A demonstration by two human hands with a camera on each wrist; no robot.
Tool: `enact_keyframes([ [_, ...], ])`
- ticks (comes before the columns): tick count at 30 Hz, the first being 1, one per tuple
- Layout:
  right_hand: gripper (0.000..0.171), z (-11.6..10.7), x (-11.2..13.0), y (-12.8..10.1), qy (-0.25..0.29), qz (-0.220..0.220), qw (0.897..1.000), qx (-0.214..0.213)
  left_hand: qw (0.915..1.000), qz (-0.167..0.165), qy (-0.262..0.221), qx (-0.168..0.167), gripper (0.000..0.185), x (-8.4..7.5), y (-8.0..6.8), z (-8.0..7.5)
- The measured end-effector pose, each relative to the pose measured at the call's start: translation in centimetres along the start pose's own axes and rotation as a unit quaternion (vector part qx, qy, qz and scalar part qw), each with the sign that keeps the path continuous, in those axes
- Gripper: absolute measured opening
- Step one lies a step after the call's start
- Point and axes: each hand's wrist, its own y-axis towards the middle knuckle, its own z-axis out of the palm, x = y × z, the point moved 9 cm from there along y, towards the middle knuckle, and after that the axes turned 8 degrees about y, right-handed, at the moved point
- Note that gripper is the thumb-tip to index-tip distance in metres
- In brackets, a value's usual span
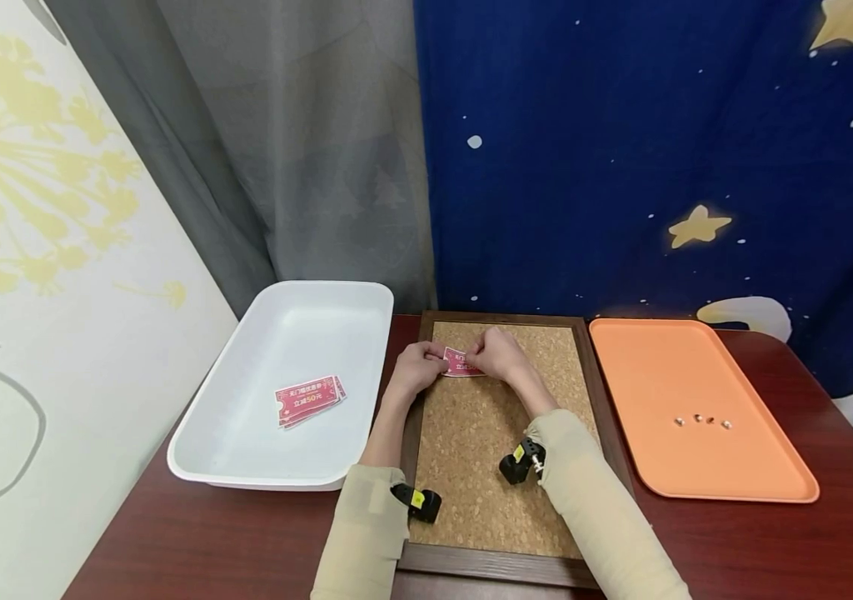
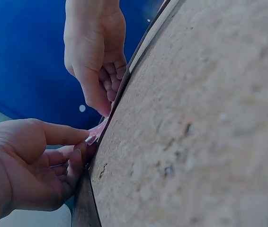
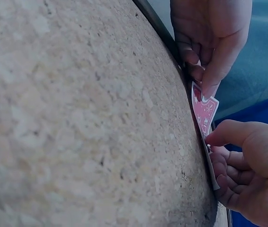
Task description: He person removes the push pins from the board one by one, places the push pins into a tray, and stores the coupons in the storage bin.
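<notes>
- Pinching: your left hand (image 1: 415, 367) holds the left edge of the small red paper coupon with white print (image 1: 461, 362) between thumb and fingertips; your right hand (image 1: 496, 353) pinches its right part, fingers curled onto it.
- Coupon lies flat on the brown-framed cork pinboard (image 1: 486, 450), up near the board's 12 o'clock edge, slightly toward 11.
- Step, as I read it: positioning the coupon on the cork, not yet fixed. No pin visible in either hand.
- Next move likely calls for one hand to pin it flat while the other fetches a pin; small metal pins (image 1: 702, 420) sit on the orange plastic tray (image 1: 771, 492) at the board's 3 o'clock.
- Long axis runs 9-to-3, parallel to the top frame; print reads upright to you.
- White plastic bin (image 1: 194, 433) at 9 o'clock holds more red coupons (image 1: 309, 400).
</notes>
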Motion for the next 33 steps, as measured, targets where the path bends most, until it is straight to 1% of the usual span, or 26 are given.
enact_keyframes([
  [7,0.012,0.0,-0.3,0.1,0.004,0.002,1.0,-0.007,0.9997,-0.005,0.022,-0.012,0.011,0.1,0.0,-0.2],
  [11,0.012,-0.1,-0.5,0.0,0.015,0.007,1.0,-0.009,0.9994,-0.007,0.021,-0.026,0.009,0.0,0.0,-0.4],
  [15,0.011,-0.2,-0.6,0.0,0.028,0.002,1.0,-0.012,0.9993,-0.013,0.017,-0.031,0.009,0.0,-0.1,-0.4],
  [24,0.011,-0.9,-0.9,-0.5,0.078,-0.01,0.997,-0.026,0.9987,-0.024,0.019,-0.042,0.007,0.1,-0.3,-0.4],
  [33,0.009,-1.2,-1.2,-1.3,0.127,-0.038,0.991,-0.014,0.9986,-0.027,0.019,-0.042,0.007,0.0,-0.7,-0.5],
])
